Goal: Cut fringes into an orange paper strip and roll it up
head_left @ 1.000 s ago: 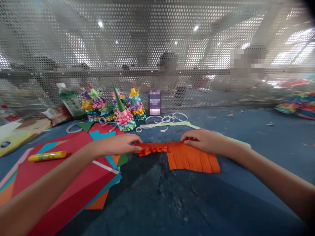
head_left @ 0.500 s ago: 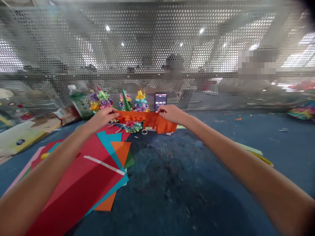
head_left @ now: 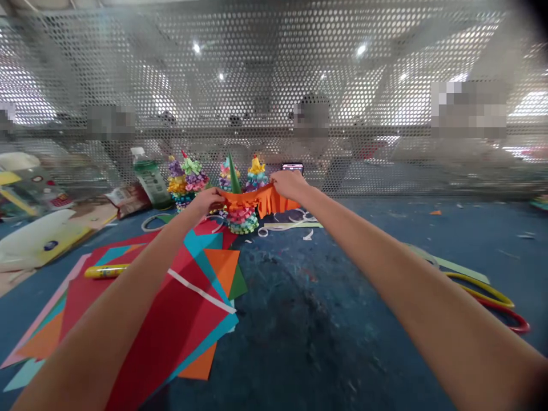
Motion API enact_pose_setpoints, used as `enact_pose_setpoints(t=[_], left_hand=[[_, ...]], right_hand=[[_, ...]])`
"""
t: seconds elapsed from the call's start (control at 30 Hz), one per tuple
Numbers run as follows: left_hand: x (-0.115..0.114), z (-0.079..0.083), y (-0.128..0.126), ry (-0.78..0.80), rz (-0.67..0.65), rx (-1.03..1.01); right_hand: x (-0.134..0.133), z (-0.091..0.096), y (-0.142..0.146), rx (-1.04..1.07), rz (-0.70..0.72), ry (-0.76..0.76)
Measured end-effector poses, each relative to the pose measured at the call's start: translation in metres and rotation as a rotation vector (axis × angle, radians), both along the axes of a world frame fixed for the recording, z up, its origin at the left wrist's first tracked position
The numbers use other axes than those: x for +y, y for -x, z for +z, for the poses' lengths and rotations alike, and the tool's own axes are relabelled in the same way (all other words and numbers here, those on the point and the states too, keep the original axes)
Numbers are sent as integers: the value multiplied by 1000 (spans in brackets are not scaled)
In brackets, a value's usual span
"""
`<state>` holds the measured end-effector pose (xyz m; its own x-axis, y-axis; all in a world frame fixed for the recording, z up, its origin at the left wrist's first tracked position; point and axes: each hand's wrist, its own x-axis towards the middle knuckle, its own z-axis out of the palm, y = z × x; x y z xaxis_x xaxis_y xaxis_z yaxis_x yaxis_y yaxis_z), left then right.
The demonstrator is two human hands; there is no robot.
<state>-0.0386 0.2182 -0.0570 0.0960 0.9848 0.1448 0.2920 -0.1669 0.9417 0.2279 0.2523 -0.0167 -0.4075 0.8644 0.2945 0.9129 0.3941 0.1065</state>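
Note:
An orange fringed paper strip (head_left: 276, 204) stretches between my two hands, its cut edge hanging down. My left hand (head_left: 209, 201) pinches the strip's left end. My right hand (head_left: 289, 184) grips it farther right, with the free end drooping below the fingers. Directly behind or against the strip stands a green paper cone (head_left: 234, 177), its lower part ringed with pink and pale green paper curls (head_left: 242, 222). Whether the strip touches the cone cannot be made out. More curled paper cones (head_left: 188, 174) in several colours stand behind.
Coloured paper sheets (head_left: 171, 319) lie at left with a yellow glue tube (head_left: 106, 271) on them. A green-labelled bottle (head_left: 149, 180) and a phone (head_left: 293, 166) stand at the back. Scissors with yellow and red handles (head_left: 492, 294) lie right. A perforated metal screen (head_left: 274, 68) borders the table.
The strip sags in a curve now, closer to the green cone's base, where it was held straighter before. My right hand has risen slightly and covers more of the phone. The view has shifted left.

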Motion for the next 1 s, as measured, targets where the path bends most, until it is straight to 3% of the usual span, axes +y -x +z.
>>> enact_pose_setpoints(t=[0.4,0.67,0.8,1.0], left_hand=[[-4,-7,-5,17,-1,-110],[-9,22,15,65,-23,-32],[-14,18,11,121,-85,6],[-14,14,6,109,-126,27]], right_hand=[[-2,9,27,-7,-55,-55],[-37,28,-14,112,-31,-44],[-55,32,-28,165,-13,-2],[-70,25,-25,219,-21,-26]])
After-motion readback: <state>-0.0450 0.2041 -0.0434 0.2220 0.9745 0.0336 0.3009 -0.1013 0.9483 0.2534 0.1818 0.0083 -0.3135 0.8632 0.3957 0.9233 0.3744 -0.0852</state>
